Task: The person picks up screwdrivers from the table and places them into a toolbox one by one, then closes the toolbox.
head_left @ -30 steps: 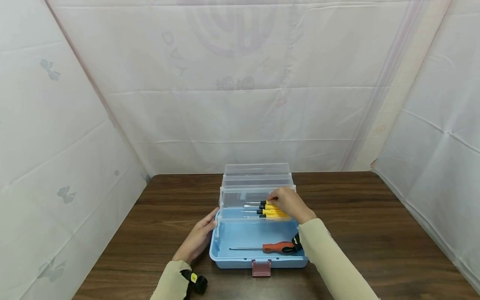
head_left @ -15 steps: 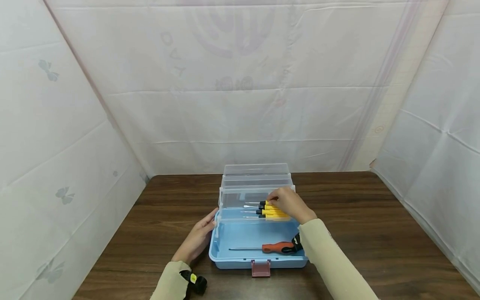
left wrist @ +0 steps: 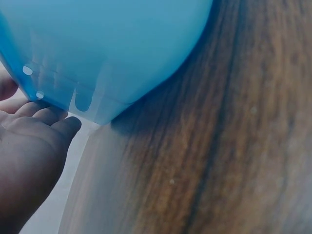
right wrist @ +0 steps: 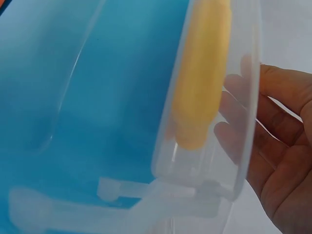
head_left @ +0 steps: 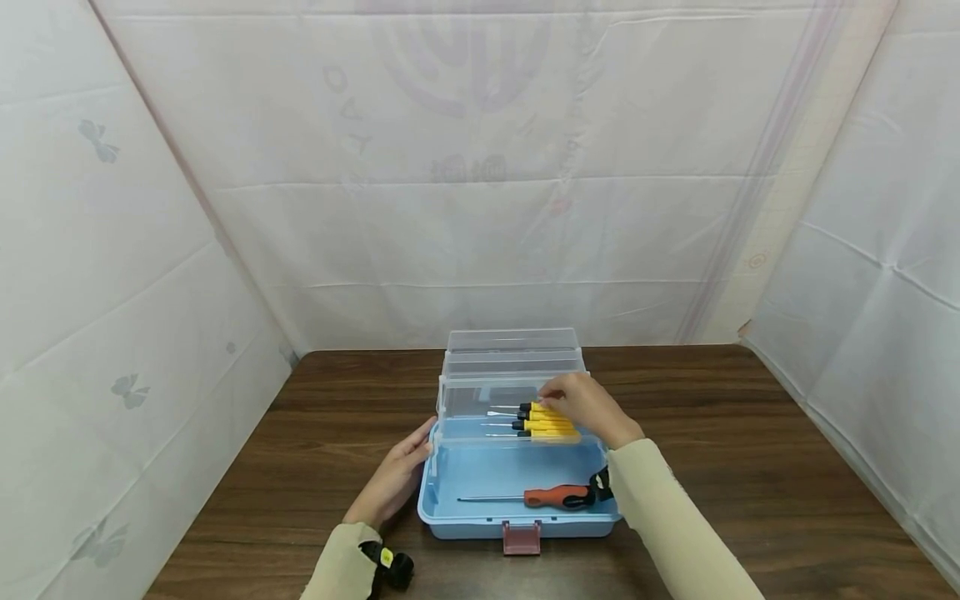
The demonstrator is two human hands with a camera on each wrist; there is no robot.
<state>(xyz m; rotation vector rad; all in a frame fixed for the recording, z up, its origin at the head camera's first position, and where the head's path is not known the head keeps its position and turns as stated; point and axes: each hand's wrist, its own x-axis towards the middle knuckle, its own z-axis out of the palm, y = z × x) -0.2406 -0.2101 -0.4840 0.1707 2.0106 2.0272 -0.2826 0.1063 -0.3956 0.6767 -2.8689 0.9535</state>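
Note:
A light blue toolbox (head_left: pixel 453 528) lies with its clear lid (head_left: pixel 513 340) raised. My left hand (head_left: pixel 393 475) rests against its left rear corner, fingers extended along the wall; the left wrist view shows these fingertips (left wrist: pixel 73 124) at the blue side. Raised at the back of the box is a translucent tray (head_left: pixel 461 440) with several small yellow-and-black screwdrivers (head_left: pixel 551 425) side by side, shafts to the left. My right hand (head_left: pixel 588 408) pinches the rearmost yellow handle. In the right wrist view the tray wall partly veils its fingers, beside one yellow handle (right wrist: pixel 202 78).
A larger orange-and-black screwdriver (head_left: pixel 551 497) lies along the box floor, its butt end near my right sleeve. A dusky pink latch (head_left: pixel 522 538) hangs at the front. Dark wooden table (head_left: pixel 712 433) surrounds the box, with white sheeting (head_left: pixel 510 250) behind.
My right hand and forearm have shifted slightly to the right, the fingertips sliding along the rearmost screwdriver handle. The screwdrivers, the box and my left hand stay where they were.

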